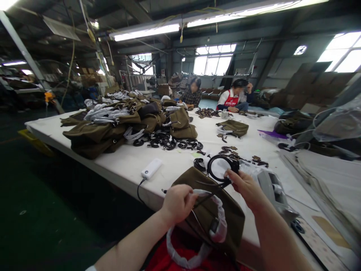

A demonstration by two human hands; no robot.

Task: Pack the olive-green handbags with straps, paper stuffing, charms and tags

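Note:
An olive-brown bag (234, 214) lies at the near table edge, partly over it, with a handle (221, 214) wrapped in white material curving across it. Above the bag, my left hand (179, 202) is closed with thumb and fingers pinched by the wrapped handle and thin dark straps; exactly what it grips is hidden. My right hand (244, 186) pinches a coiled black strap (216, 168), whose loops stand up to the left of the fingers. Dark strap ends run from the coil toward my left hand.
A pile of olive bags (98, 135) covers the table's left part, with black coils (169, 143) before it. A white power bank (151, 168) with a cable lies nearer. A grey tape dispenser (272, 192) stands right. Two people sit at the far side.

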